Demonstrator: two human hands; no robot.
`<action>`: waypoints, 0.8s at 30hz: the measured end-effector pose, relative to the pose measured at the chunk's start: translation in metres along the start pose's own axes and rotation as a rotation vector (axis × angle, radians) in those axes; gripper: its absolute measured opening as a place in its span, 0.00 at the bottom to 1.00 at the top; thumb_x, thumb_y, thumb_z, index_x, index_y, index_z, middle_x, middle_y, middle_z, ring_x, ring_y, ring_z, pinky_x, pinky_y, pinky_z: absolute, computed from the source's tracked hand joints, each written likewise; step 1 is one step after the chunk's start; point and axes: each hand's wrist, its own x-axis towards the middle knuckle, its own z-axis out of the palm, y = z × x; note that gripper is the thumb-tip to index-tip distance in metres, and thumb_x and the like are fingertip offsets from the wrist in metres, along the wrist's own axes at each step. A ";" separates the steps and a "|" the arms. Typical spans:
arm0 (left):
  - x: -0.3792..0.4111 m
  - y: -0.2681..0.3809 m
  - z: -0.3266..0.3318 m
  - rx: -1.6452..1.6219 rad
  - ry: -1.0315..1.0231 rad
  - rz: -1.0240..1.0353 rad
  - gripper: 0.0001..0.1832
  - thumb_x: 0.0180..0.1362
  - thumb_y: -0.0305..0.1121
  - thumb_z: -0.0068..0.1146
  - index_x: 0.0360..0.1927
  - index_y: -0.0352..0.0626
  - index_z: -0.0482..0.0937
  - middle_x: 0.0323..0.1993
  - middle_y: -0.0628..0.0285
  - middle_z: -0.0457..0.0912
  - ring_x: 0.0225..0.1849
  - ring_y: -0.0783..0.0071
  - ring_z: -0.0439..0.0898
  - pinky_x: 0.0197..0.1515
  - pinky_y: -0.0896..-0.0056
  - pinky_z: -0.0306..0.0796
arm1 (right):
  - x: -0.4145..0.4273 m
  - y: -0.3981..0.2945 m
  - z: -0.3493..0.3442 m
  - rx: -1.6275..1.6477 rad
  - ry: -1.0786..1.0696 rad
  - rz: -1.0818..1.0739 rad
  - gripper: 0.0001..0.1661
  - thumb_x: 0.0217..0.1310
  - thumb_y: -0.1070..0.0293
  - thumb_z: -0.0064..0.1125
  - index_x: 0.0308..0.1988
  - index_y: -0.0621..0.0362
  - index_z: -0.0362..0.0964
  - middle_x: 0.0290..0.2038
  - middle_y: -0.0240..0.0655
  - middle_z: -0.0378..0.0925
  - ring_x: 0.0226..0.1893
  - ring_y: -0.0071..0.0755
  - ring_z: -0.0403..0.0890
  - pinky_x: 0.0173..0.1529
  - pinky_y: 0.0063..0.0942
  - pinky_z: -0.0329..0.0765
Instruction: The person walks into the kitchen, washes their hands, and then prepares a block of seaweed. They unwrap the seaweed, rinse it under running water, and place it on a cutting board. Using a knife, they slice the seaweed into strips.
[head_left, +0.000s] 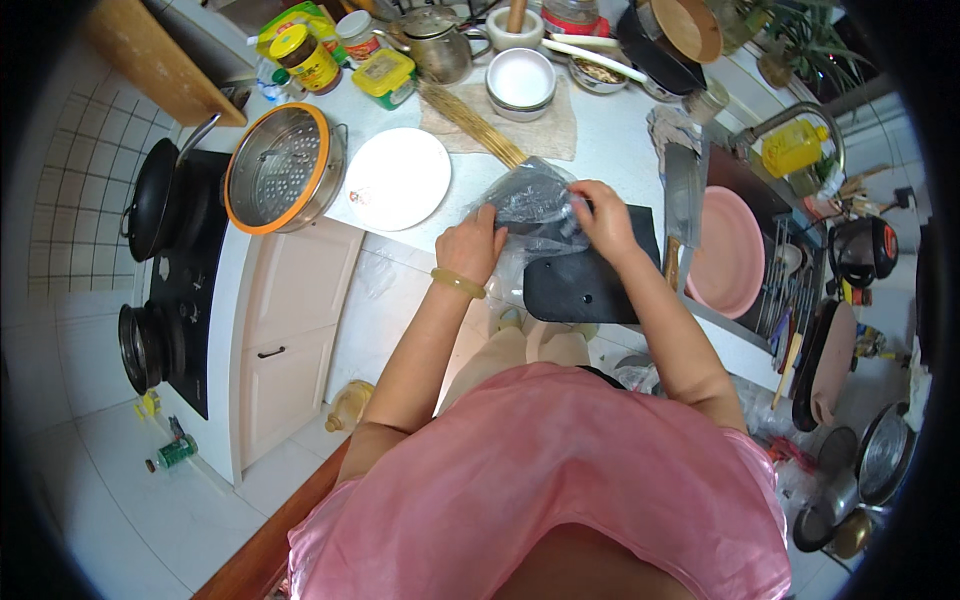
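A thin clear plastic bag (529, 196) lies spread between my hands over the counter and the black cutting board (581, 292). My left hand (471, 246) pinches its left side, the wrist wearing a pale bangle. My right hand (602, 217) has its fingertips on the bag's right side. A dark shape shows through or under the film; I cannot tell what it is. A bundle of thin yellowish sticks (472, 124) runs up from the bag's far edge onto a beige cloth (559, 131). Left of the bag is a white plate (398, 178).
A cleaver (681, 195) lies right of the board, beside a pink basin (725, 251). White bowls (521, 80) stand on the cloth. A steamer pot with an orange-rimmed lid (277, 169) stands at the left, near the black cooktop (191, 300). Jars and a metal kettle (437, 45) line the back.
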 end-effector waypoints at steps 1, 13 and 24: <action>0.003 -0.002 -0.002 0.048 0.033 -0.019 0.13 0.50 0.38 0.52 0.35 0.44 0.68 0.28 0.56 0.77 0.27 0.55 0.76 0.29 0.59 0.69 | 0.007 0.004 0.003 0.040 0.005 0.038 0.11 0.45 0.71 0.57 0.34 0.58 0.70 0.31 0.40 0.72 0.33 0.43 0.74 0.40 0.32 0.71; 0.037 -0.032 0.017 -0.184 0.023 0.106 0.44 0.34 0.37 0.66 0.58 0.45 0.59 0.57 0.44 0.57 0.59 0.50 0.57 0.60 0.62 0.54 | 0.038 -0.027 0.005 -0.123 -0.256 -0.127 0.16 0.41 0.63 0.63 0.32 0.57 0.71 0.25 0.35 0.72 0.27 0.37 0.75 0.35 0.29 0.72; 0.030 -0.034 0.027 -0.601 -0.165 0.075 0.52 0.31 0.37 0.70 0.61 0.42 0.51 0.55 0.46 0.63 0.56 0.55 0.64 0.57 0.66 0.59 | 0.084 0.043 0.031 0.044 -0.021 0.361 0.08 0.45 0.66 0.56 0.29 0.57 0.72 0.24 0.38 0.76 0.27 0.37 0.77 0.34 0.30 0.72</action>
